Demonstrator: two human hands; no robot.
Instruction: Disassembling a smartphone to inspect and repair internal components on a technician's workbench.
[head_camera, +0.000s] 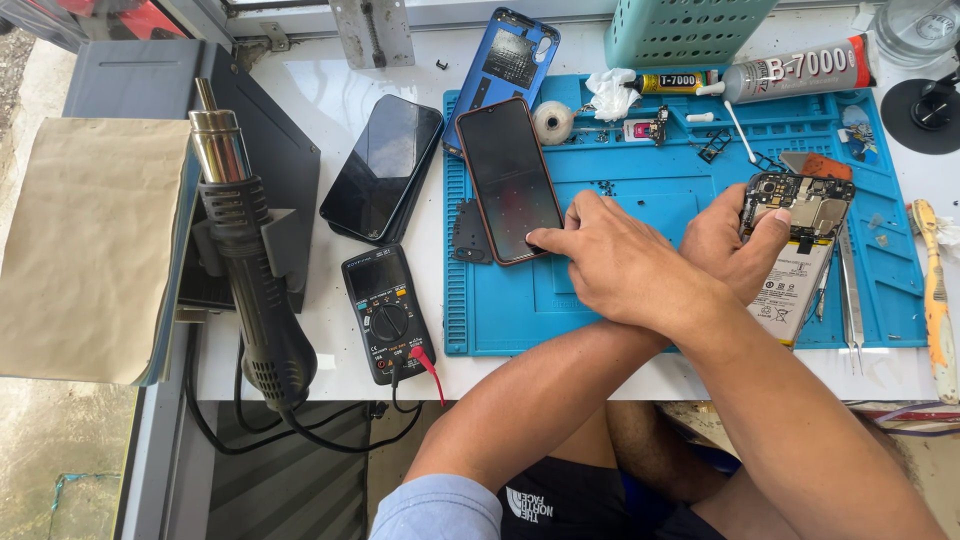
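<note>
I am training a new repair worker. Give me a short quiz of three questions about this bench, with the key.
1. True or false: the person's forearms are crossed.
2. What does the right hand touch? A) the multimeter B) the screen of the red-edged phone C) the heat gun
3. What does the left hand hold?
Key: 1 true. 2 B, with the index fingertip. 3 The opened phone, its circuit board bare, held over the blue mat.
</note>
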